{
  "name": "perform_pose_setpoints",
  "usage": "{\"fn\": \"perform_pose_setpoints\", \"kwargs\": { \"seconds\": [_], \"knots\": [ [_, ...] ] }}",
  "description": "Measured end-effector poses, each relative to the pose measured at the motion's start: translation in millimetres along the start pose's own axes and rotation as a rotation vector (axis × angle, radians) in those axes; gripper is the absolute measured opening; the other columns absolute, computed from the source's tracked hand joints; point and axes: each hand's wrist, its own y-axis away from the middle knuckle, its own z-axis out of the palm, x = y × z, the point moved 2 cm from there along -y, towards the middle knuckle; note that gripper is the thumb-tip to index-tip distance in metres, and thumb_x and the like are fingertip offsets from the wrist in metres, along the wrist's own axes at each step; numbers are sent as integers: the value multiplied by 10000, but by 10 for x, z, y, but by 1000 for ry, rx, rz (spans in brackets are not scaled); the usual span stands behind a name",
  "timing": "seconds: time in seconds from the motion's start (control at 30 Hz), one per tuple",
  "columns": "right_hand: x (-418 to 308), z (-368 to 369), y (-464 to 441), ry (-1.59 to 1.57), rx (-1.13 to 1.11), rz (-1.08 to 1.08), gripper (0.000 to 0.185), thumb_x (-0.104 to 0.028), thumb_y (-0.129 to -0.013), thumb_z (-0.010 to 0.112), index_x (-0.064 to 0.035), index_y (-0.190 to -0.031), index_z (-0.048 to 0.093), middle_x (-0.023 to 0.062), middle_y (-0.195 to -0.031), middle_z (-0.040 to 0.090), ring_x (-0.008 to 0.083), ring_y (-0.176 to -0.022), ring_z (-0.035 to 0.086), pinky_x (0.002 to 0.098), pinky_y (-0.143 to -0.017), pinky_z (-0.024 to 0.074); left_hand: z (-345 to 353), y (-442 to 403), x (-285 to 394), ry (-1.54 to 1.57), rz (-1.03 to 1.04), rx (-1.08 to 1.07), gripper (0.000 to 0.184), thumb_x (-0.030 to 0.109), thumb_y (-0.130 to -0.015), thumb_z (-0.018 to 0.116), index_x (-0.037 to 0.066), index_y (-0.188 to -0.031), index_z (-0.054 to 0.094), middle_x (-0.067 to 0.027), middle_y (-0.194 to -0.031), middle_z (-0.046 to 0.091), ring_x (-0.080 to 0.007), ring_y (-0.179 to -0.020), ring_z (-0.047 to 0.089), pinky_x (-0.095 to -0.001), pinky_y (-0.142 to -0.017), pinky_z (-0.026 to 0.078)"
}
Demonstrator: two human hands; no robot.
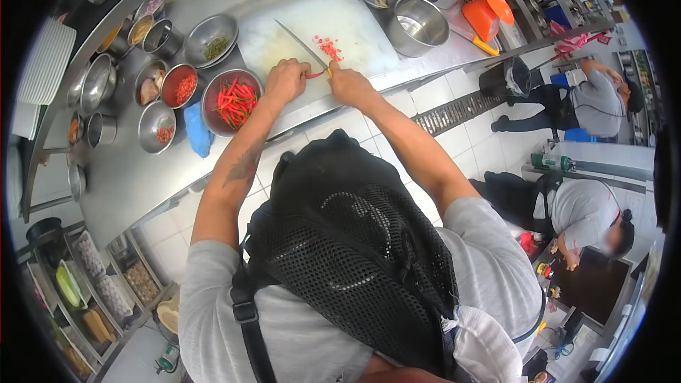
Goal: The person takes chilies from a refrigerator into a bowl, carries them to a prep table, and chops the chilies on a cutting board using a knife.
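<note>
My right hand [349, 86] is wrapped around the yellow handle of a kitchen knife [301, 44], whose blade points away to the upper left. Fingers of my left hand [286, 80] hold a red chili pepper [316, 74] at the near edge of the white cutting board [284, 35]. Chopped red chili [328, 47] lies on the board to the right of the blade. Left of my left hand, a steel bowl holds whole red chilies [236, 103]. Beside it sit a blue cloth [198, 130] and a bowl of chopped red pieces [186, 86].
Several steel bowls and containers crowd the counter [135, 170] on the left. Beyond the board's right end stands a steel pot [418, 25], near an orange scale [482, 18] and a yellow-handled knife [485, 45]. A black bin [505, 78] and two other people are farther right.
</note>
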Motion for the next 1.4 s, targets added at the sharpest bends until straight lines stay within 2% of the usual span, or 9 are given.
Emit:
{"fn": "perform_pose_setpoints", "kwargs": {
  "seconds": [0.3,0.37,0.7,0.77,0.87,1.2,1.3,1.33,1.4],
  "knots": [
    [-31,24,-89,-30,-22,24,351,-173,-967,503,49,-1238,489,300,-988,703,454,-962,693,526,-858,544,-11,-3,-27,17,-8,5,144,86,-839,588,116,-890,719,-160,-913,681,-372,-917,654,-481,-806,534],
    [-192,-243,68,-50,-125,74,357,-199,-976,520,47,-1232,485,289,-985,707,453,-959,693,524,-859,543,-20,11,-25,13,2,-6,150,85,-835,588,122,-902,717,-164,-920,680,-377,-926,660,-483,-808,535],
    [-128,-124,-5,-25,-102,55,352,-219,-976,538,26,-1225,499,297,-984,702,446,-958,694,523,-853,544,43,4,-61,87,-66,-2,159,92,-840,570,120,-900,714,-177,-919,675,-381,-915,665,-486,-795,537],
    [-98,36,-93,-18,-17,18,334,-180,-965,521,26,-1228,498,298,-974,702,453,-955,693,523,-850,547,25,31,-30,105,-81,-25,162,91,-841,571,120,-912,714,-183,-936,676,-384,-918,665,-484,-804,537],
    [-225,-204,75,-43,-113,84,326,-141,-951,492,31,-1228,499,307,-969,699,458,-954,692,524,-853,547,0,41,-11,110,-73,-20,141,77,-841,591,105,-913,709,-208,-900,654,-389,-899,651,-479,-789,515],
    [-154,127,27,-52,-40,45,297,-151,-983,448,43,-1199,513,300,-930,705,457,-908,700,532,-832,549,31,8,-44,168,-71,0,163,82,-846,580,102,-928,719,-212,-910,664,-398,-900,651,-473,-808,523],
    [-241,-93,72,-76,-88,50,307,-156,-988,445,45,-1212,504,314,-950,698,456,-940,694,539,-865,535,77,108,-64,139,-122,-21,164,92,-841,590,96,-939,722,-213,-904,665,-395,-900,653,-471,-809,524],
    [-400,-287,202,-178,-215,181,323,-138,-969,455,49,-1229,495,320,-955,696,464,-945,691,538,-873,535,128,129,-92,132,-103,-44,166,97,-839,596,93,-946,723,-215,-902,666,-395,-892,656,-470,-806,526],
    [-245,41,15,-107,-106,100,322,-125,-957,459,50,-1224,501,308,-929,701,455,-921,700,529,-847,547,23,-62,-116,117,-70,-21,168,102,-838,601,90,-953,723,-216,-901,666,-395,-883,659,-469,-804,528]
  ]
}}
